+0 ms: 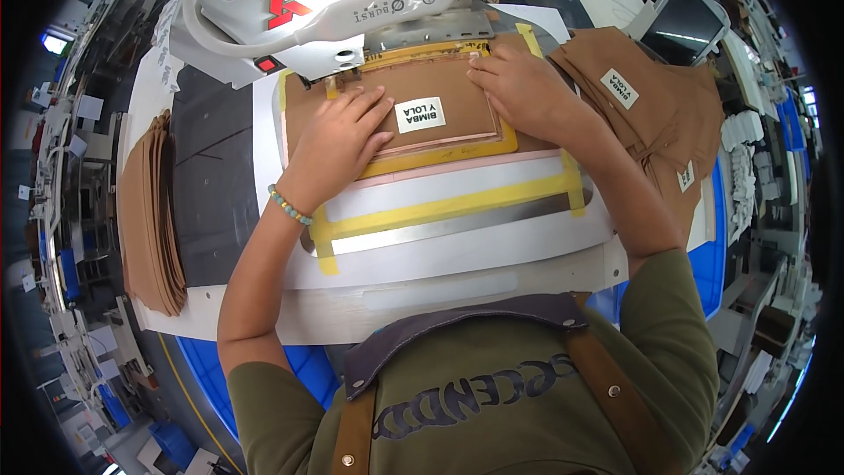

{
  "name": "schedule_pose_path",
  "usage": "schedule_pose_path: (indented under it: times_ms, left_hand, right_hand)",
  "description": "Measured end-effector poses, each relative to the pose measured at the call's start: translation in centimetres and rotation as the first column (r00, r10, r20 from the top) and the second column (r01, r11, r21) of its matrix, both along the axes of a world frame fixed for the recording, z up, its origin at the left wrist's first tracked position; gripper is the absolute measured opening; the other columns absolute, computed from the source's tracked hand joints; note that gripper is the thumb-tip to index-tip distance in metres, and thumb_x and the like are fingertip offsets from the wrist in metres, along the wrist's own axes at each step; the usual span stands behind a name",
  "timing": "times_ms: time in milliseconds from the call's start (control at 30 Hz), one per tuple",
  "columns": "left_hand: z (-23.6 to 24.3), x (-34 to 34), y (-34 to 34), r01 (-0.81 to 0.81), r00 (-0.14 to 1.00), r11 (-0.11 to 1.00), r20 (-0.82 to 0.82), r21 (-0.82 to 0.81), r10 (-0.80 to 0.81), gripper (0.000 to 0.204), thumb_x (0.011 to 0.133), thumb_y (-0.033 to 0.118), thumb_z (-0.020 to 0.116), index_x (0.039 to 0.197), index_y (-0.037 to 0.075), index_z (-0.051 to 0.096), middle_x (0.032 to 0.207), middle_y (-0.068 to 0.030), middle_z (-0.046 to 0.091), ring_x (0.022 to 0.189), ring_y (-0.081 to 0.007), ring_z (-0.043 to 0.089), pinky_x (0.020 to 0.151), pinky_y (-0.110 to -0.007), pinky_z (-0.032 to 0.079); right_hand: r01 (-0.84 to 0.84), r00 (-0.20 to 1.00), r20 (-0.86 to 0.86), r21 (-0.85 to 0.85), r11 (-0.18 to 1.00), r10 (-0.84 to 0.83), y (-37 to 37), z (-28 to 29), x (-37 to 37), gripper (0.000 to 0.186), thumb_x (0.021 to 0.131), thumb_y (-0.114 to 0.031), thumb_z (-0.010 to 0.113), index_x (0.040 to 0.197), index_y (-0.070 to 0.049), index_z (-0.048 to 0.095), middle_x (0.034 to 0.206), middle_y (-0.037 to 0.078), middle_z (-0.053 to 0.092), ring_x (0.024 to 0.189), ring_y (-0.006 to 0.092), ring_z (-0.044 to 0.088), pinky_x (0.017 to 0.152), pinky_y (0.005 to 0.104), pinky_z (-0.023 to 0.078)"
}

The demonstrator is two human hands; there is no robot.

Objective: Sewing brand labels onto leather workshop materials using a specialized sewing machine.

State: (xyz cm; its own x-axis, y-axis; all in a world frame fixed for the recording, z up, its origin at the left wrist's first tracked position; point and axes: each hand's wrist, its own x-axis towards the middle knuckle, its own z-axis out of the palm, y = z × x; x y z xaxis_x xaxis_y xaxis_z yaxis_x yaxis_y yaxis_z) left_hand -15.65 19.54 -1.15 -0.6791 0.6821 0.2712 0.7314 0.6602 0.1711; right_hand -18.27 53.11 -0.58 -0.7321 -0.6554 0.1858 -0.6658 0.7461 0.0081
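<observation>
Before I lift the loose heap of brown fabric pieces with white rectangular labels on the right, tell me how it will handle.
The loose heap of brown fabric pieces with white rectangular labels will probably be floppy, since it lies in soft folds. The pieces may slip apart, as they overlap loosely with uneven edges. Rolling seems unlikely, given how flat they spread.

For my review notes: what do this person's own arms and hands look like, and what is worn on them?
Both the left hand and the right hand are ungloved. A bracelet of blue-green and yellow beads circles the left wrist. Olive-green sleeves end near the elbows.
</observation>
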Motion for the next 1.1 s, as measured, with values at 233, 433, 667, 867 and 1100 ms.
schedule_pose_path:
  times_ms: [233,433,667,867,1100]
  left_hand:
    - [0.0,0.0,0.8,-0.007,1.0,0.999,0.013,0.044,0.006,0.044,0.1,0.023,0.074,0.139,0.004,0.068,0.145,-0.0144,0.066,0.132,-0.0356,0.061,0.111,-0.046,0.05]
    - [0.5,0.4,0.7,-0.024,0.998,0.999,0.061,0.022,0.023,0.044,0.099,0.022,0.075,0.139,0.004,0.068,0.145,-0.015,0.066,0.133,-0.0357,0.061,0.112,-0.046,0.051]
    - [0.2,0.3,0.3,-0.004,0.998,0.998,0.063,0.062,0.001,0.042,0.101,0.02,0.073,0.14,0.004,0.069,0.146,-0.0155,0.066,0.134,-0.0355,0.062,0.114,-0.046,0.05]
    - [0.0,0.4,-0.3,-0.013,0.994,0.995,0.11,0.103,0.001,0.039,0.104,0.016,0.069,0.14,0.002,0.068,0.148,-0.0163,0.064,0.136,-0.0373,0.06,0.115,-0.046,0.05]
    - [-0.8,0.2,-1.1,-0.03,0.997,0.989,0.079,0.146,0.019,0.037,0.104,0.011,0.067,0.139,0.0,0.068,0.148,-0.0171,0.065,0.137,-0.0381,0.06,0.116,-0.046,0.049]
  right_hand:
    - [-0.051,0.997,0.048,-0.048,0.998,0.053,-0.8,-0.3,-0.3,0.032,0.092,-0.01,0.074,0.124,-0.006,0.074,0.137,0.005,0.073,0.122,0.0247,0.063,0.101,0.0368,0.057]
    - [-0.079,0.997,0.027,0.013,0.997,0.078,-3.5,0.3,-0.8,0.029,0.089,-0.01,0.076,0.117,-0.006,0.076,0.127,0.005,0.076,0.112,0.0248,0.066,0.097,0.0364,0.059]
    - [-0.109,0.993,0.042,0.023,0.994,0.108,-6.0,0.9,-1.9,0.019,0.09,-0.011,0.073,0.108,-0.004,0.077,0.115,0.006,0.076,0.109,0.0272,0.068,0.093,0.0386,0.059]
    - [-0.095,0.989,0.116,0.03,0.995,0.091,-8.3,1.0,-2.2,0.017,0.091,-0.013,0.072,0.105,-0.004,0.078,0.112,0.007,0.076,0.104,0.0297,0.073,0.092,0.0409,0.06]
    - [-0.169,0.978,0.104,-0.123,0.978,0.182,-9.1,0.6,-1.5,0.025,0.093,-0.015,0.074,0.115,-0.005,0.079,0.115,0.01,0.076,0.109,0.0286,0.072,0.096,0.0401,0.059]
